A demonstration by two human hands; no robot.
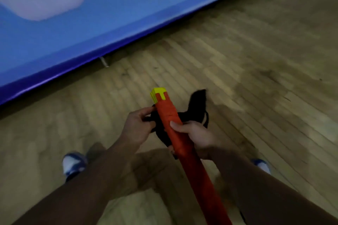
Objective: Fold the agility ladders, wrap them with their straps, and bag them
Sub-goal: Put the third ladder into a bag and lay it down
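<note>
You're at the bagging step: your right hand (193, 137) grips the folded ladder bundle (175, 133), wrapped in orange with yellow rung ends at its far tip, held above the wooden floor (237, 60). Your left hand (140, 124) pinches the black bag (184, 115) just beside it. Next, I'd judge, open the bag's mouth and feed the bundle in.

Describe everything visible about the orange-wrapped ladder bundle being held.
The long orange-wrapped ladder bundle is a slim, stick-like pack with flat yellow plastic rungs stacked at its far tip. It slants from the bottom of the frame up and away over the wooden floor. The right hand grips its middle, thumb across the orange wrap. The left hand pinches the black fabric bag bunched beside and beneath the bundle. Whether the bundle has entered the bag cannot be told.
</note>
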